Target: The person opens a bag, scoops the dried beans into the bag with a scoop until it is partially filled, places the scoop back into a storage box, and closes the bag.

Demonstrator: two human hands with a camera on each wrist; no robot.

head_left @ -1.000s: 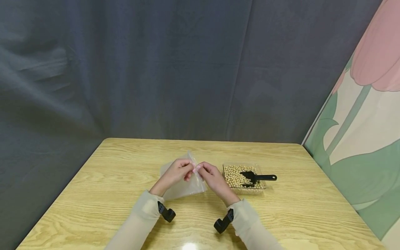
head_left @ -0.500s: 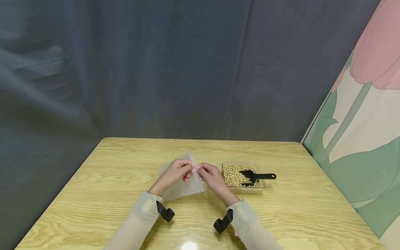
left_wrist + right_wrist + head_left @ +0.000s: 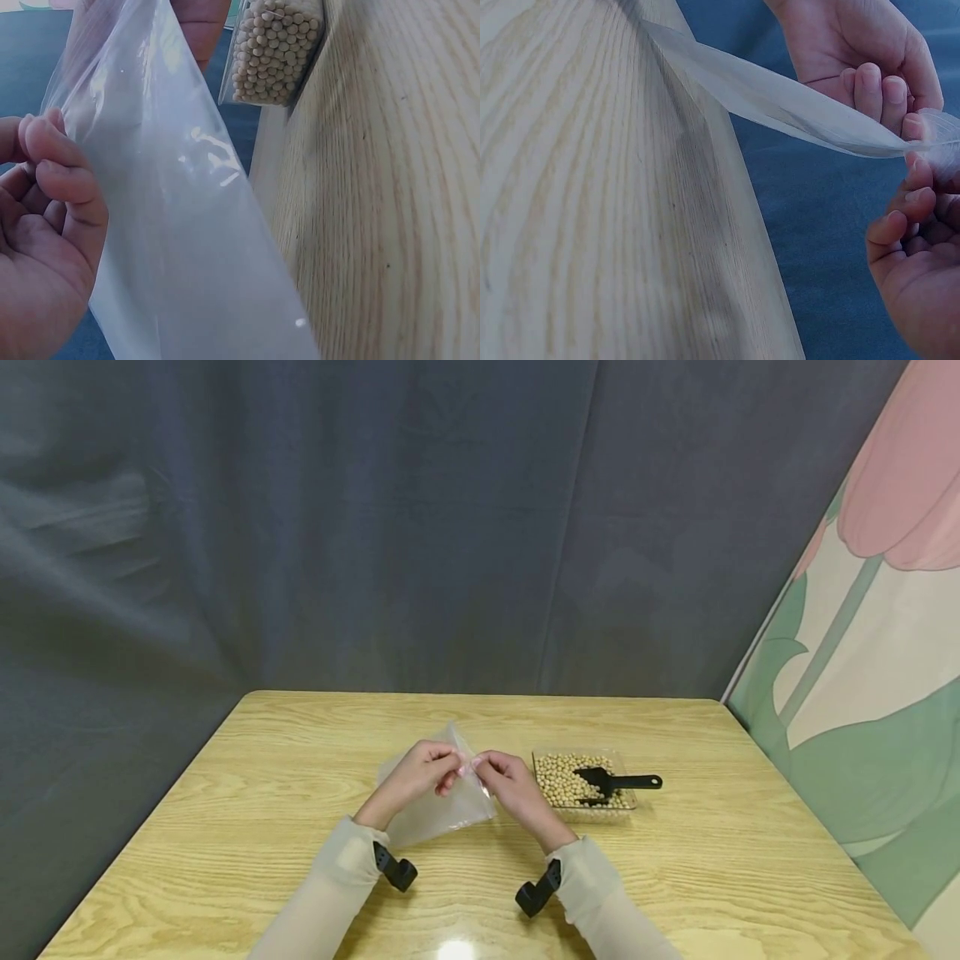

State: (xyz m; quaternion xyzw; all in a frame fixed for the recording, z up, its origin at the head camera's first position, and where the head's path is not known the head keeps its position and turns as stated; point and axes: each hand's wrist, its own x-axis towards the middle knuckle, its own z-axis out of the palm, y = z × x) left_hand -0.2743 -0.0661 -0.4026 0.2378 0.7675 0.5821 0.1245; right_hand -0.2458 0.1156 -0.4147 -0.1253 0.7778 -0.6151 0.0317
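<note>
A clear plastic zip bag (image 3: 438, 810) hangs between the two hands, its top edge slanting up behind the fingers. My left hand (image 3: 422, 777) pinches that edge between thumb and forefinger, the other fingers curled. Close beside it, my right hand (image 3: 513, 789) pinches the same edge, fingertips almost meeting the left ones. In the left wrist view the bag (image 3: 187, 225) looks flat and slack, with nothing visible inside. The right wrist view catches the bag (image 3: 780, 101) nearly edge-on, stretching from the pinching fingertips toward the table.
Right of the hands stands a clear rectangular container (image 3: 592, 817) filled with round, pale yellow beans (image 3: 558, 779). A black scoop (image 3: 630, 782) lies in them, its handle over the right rim. Behind the wooden table (image 3: 300, 760) hangs a dark curtain (image 3: 420, 543).
The bag's lower part shifts slightly toward the near side. Both hands keep their pinch, the right fingertips edging a little along the bag's top. Container and scoop stay put.
</note>
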